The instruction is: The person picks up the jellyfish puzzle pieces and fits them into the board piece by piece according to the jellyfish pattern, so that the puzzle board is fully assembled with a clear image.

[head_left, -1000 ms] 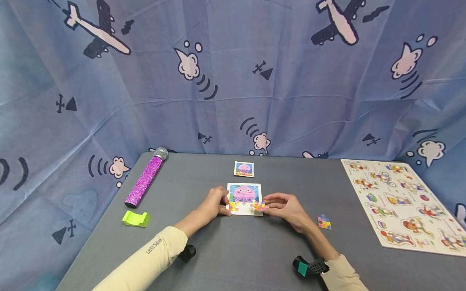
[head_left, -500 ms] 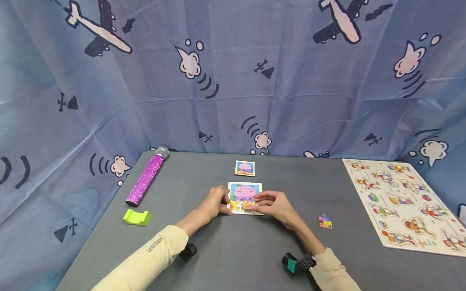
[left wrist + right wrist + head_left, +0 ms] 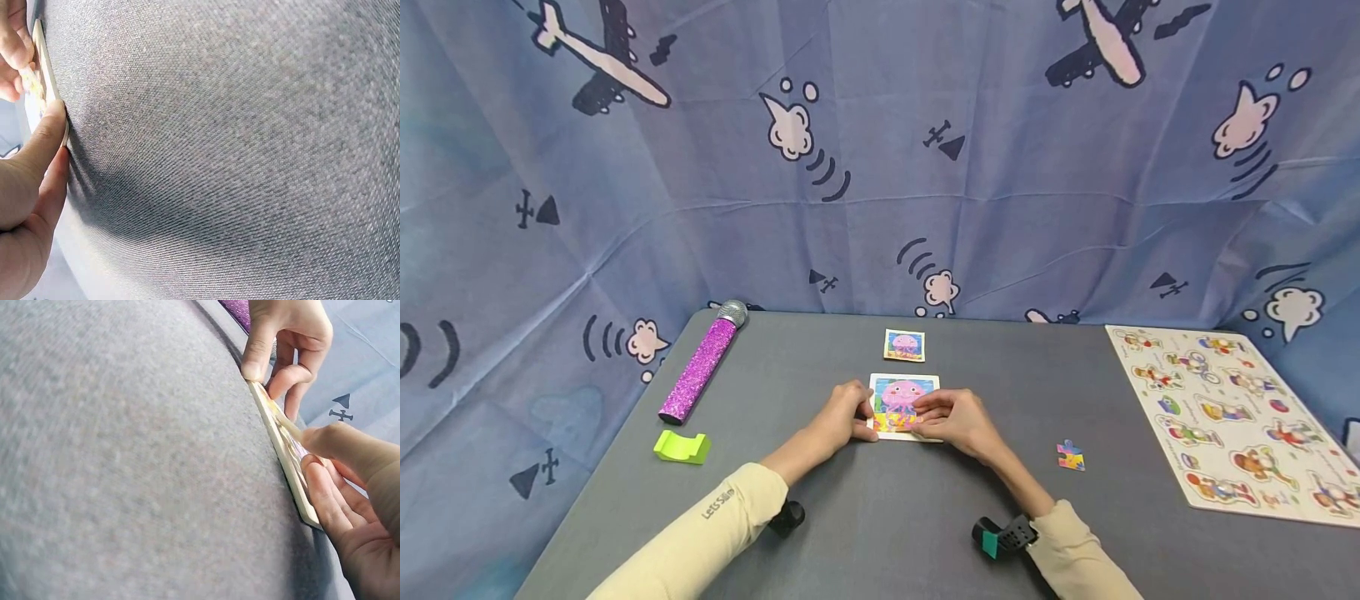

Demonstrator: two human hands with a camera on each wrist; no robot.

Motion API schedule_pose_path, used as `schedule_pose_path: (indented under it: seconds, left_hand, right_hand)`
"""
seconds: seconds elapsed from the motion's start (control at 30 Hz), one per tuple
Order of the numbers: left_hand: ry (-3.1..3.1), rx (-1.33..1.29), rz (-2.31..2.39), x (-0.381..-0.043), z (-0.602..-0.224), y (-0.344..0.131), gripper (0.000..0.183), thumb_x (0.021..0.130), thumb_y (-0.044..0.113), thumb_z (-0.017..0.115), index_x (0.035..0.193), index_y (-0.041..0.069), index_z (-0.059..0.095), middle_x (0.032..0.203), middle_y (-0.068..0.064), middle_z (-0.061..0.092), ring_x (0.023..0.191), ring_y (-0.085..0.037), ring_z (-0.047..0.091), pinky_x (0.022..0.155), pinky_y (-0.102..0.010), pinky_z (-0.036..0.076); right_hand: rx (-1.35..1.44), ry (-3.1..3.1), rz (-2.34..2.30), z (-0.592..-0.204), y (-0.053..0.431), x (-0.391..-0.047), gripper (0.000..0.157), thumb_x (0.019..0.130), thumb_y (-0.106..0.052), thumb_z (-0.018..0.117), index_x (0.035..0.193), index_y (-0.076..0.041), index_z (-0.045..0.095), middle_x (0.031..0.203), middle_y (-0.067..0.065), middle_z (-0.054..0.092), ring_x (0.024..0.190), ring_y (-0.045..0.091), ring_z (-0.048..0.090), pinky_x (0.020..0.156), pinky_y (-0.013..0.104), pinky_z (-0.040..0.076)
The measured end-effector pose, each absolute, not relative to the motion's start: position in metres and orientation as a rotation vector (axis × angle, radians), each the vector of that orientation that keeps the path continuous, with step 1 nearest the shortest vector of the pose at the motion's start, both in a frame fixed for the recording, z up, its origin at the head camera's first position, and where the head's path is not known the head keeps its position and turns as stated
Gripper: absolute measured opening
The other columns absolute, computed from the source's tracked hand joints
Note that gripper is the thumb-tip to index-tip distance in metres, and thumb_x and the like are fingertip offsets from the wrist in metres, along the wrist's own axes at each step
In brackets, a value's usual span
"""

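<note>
A small puzzle board (image 3: 895,436) with a pink jellyfish picture lies at the middle of the table. My left hand (image 3: 841,417) pinches its left edge between thumb and fingers; in the left wrist view the thumb presses on the near edge. Over the lower right part, my right hand (image 3: 958,423) pinches a puzzle piece (image 3: 289,428), held tilted at the board in the right wrist view. The fingers hide most of this piece. Another jigsaw piece (image 3: 1071,456), blue, purple and yellow, lies on the table to the right.
A small jellyfish picture card (image 3: 905,345) lies behind the board. At left are a glittery purple microphone (image 3: 700,372) and a lime-green block (image 3: 682,448). A large picture board (image 3: 1240,417) covers the right side. A patterned blue curtain (image 3: 865,150) hangs behind the grey table (image 3: 880,517).
My right hand has moved left with the puzzle piece, from the board's right edge to over its lower right part. The left hand keeps its grip on the left edge.
</note>
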State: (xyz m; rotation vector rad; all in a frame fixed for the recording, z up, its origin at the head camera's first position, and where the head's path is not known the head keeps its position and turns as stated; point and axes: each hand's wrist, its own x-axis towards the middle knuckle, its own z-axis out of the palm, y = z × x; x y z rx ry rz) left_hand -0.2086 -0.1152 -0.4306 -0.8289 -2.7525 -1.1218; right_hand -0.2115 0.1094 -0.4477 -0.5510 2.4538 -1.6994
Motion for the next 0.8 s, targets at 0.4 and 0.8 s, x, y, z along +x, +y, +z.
schedule_pose_path:
  seconds: [0.4, 0.8]
  left_hand:
    - [-2.778, -0.792, -1.106, -0.2075, -0.4285, -0.1133, 0.030, 0.060, 0.000, 0.087, 0.070, -0.004, 0.060, 0.074, -0.007, 0.052, 0.071, -0.022, 0.055, 0.078, -0.035, 0.052]
    - [-2.770, -0.785, -1.151, -0.2077, -0.4300, -0.1131, 0.031, 0.060, 0.000, 0.088, 0.070, -0.006, 0.059, 0.079, -0.013, 0.055, 0.100, -0.039, 0.062, 0.086, -0.041, 0.052]
  right_hand:
    - [-0.607, 2.655, -1.525, -0.4426, 0.1040, -0.2106, 0.028, 0.068, -0.002, 0.083, 0.093, 0.006, 0.072, 0.086, 0.013, 0.073, 0.070, 0.016, 0.069, 0.061, 0.021, 0.053]
    - [-0.612, 2.732, -1.422, -0.4386, 0.1030, -0.2101, 0.025, 0.068, -0.004, 0.084, 0.091, 0.002, 0.074, 0.083, 0.008, 0.073, 0.067, 0.010, 0.066, 0.061, 0.019, 0.053]
